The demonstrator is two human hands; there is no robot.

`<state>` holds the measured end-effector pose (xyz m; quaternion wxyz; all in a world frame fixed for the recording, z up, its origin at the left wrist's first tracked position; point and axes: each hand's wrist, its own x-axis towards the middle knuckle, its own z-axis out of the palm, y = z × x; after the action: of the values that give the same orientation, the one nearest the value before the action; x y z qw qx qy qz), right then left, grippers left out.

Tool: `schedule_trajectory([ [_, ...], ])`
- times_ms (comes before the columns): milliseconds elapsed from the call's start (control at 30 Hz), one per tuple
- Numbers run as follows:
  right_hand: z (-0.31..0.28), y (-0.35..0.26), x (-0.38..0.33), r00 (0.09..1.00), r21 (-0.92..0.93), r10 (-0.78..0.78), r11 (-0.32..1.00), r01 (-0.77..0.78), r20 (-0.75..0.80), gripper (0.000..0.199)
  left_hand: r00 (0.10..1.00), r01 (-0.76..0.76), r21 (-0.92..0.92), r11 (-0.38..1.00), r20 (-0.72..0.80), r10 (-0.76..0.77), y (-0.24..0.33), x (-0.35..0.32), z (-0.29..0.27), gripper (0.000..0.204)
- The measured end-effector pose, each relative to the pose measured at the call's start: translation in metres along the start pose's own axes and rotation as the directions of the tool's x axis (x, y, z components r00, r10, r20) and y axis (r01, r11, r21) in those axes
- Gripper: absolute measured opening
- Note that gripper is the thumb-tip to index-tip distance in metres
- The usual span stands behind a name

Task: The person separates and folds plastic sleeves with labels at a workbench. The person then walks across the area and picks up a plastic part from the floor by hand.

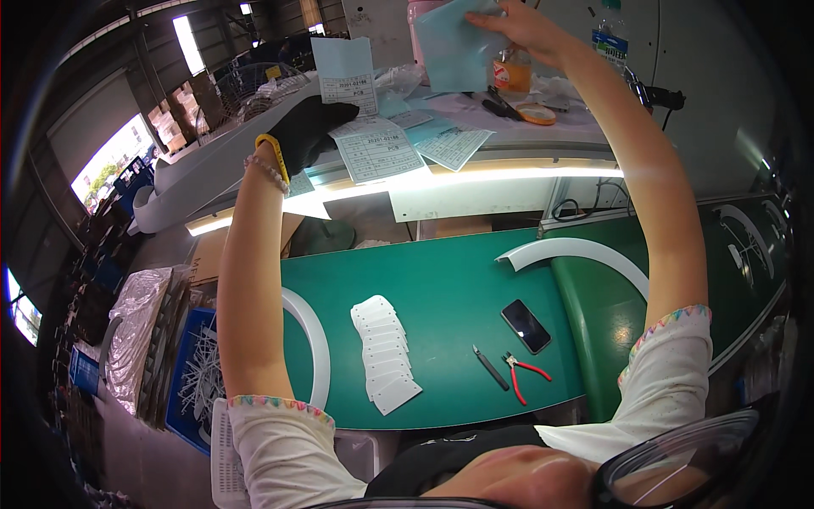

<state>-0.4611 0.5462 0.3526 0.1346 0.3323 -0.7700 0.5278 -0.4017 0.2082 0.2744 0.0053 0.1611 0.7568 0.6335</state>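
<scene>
At one o'clock, bare right hand closed on a pale blue, rectangular paper sheet, raised in front of a clear bottle of orange liquid. At eleven o'clock, left hand in a black fabric glove, with fingertips against white-and-blue printed paper slips; gripping or merely touching, impossible to tell. Overlapping toward twelve o'clock on a pale upper bench, the same slips. Below, on a green, smooth tabletop: at six o'clock, a row of overlapping white, flat plates; at four, a black, rectangular phone; toward five, a slim, dark-handled tool beside small red-handled pliers. At eight o'clock, a blue plastic crate of thin white strips
</scene>
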Motion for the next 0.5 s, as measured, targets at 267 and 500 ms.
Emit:
schedule_trajectory([
  [267,-0.001,0.025,0.0,0.823,-0.627,-0.547,0.698,0.346,-0.155,0.029,0.997,-0.025,-0.042,0.999,0.068,0.027,0.0,0.006,0.003,0.036],
  [500,0.058,0.038,-0.052,0.836,-0.472,-0.325,0.709,0.525,0.442,0.032,1.0,-0.018,0.01,1.0,0.02,0.017,0.002,0.0,0.002,0.035],
])
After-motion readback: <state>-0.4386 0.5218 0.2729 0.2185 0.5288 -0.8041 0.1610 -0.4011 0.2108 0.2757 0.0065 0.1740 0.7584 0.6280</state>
